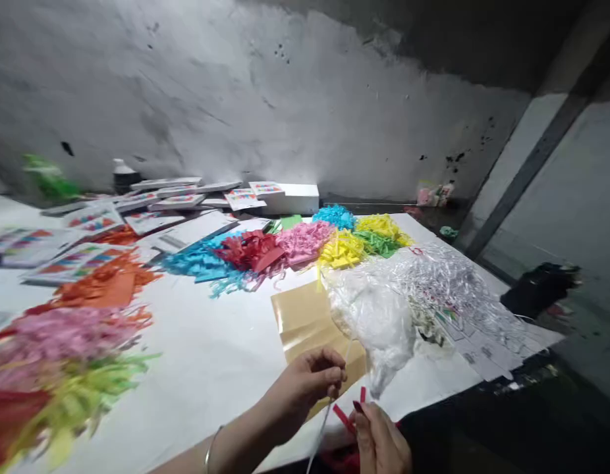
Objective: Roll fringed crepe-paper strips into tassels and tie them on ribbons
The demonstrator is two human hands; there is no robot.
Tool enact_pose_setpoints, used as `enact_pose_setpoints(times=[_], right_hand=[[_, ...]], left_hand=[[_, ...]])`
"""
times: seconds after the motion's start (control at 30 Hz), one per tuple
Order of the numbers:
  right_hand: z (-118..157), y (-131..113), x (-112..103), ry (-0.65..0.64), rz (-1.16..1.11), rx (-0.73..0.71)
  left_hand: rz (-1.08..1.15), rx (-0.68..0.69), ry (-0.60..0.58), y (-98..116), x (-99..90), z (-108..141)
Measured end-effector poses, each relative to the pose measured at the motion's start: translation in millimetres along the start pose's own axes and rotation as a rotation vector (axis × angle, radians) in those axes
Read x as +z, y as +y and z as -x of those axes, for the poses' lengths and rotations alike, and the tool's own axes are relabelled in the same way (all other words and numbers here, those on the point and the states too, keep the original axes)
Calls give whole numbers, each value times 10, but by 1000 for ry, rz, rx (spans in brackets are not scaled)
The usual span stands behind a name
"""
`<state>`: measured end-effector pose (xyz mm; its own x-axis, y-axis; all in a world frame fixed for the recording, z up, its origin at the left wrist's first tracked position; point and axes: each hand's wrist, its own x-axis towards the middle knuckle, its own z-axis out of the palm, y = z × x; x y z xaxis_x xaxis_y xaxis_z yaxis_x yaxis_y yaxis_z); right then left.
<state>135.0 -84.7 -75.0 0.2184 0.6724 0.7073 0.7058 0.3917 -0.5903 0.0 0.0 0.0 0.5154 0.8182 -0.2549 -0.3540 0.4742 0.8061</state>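
Note:
Near the front edge of the table my left hand (pixel 309 385) is closed in a pinch on a thin white string (pixel 321 431), which trails down from the fingers. Just right of it and lower, my right hand (pixel 381 438) pinches a narrow red strip (pixel 343 417), whose ends stick out past the thumb and fingers. The two hands are close but apart. Beneath and behind the left hand lies a glossy tan sheet (pixel 302 316). A clear plastic bag (pixel 379 322) rests against its right side.
Fringed paper bundles lie in blue (pixel 199 258), dark red (pixel 248 250), pink (pixel 305 240) and yellow (pixel 342 249). Blurred orange (pixel 107 283) and pink ones are at left. Silvery shredded film (pixel 443 283) covers the right side. Flat printed packs (pixel 181 201) and a white box (pixel 298 197) stand along the wall.

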Motion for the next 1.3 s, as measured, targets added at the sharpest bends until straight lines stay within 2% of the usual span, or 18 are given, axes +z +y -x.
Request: enact_pose_setpoints(times=[0.13,0.23,0.4,0.53,0.6,0.67,0.77,0.87,0.93,1.03,1.13,1.3], right_hand=[[-126,-198,92,-138,26,-12],[-142,-299,155,-258,-2,-54],[-148,-387,139,-400,15,-162],[-296,-480,52,-561,20,-362],[-358,-538,49,-622,9,-408],[-366,-589,87,-653,-4,-393],[-295,-634,181,-658,-84,-293],[-224,-649,247,-740,-170,-235],[-203,-652,268,-805,-202,-224],[-186,-660,301,-826,-231,-219],[-161,-702,379,-756,-212,-282],[-90,-827,623,-509,-55,-612]], left_hand=[[17,90,113,-90,-116,229],[-35,180,142,-101,-211,383],[-295,349,182,-86,-375,599],[-524,509,145,-76,-472,743],[-617,581,103,-74,-514,807],[-700,664,69,-77,-561,864],[-751,731,52,-82,-639,946],[-715,653,68,-61,-707,1033],[-655,538,112,-25,-742,1089],[-529,377,174,35,-786,1152],[-473,310,200,59,-841,1186],[-455,230,197,45,-1016,1247]])
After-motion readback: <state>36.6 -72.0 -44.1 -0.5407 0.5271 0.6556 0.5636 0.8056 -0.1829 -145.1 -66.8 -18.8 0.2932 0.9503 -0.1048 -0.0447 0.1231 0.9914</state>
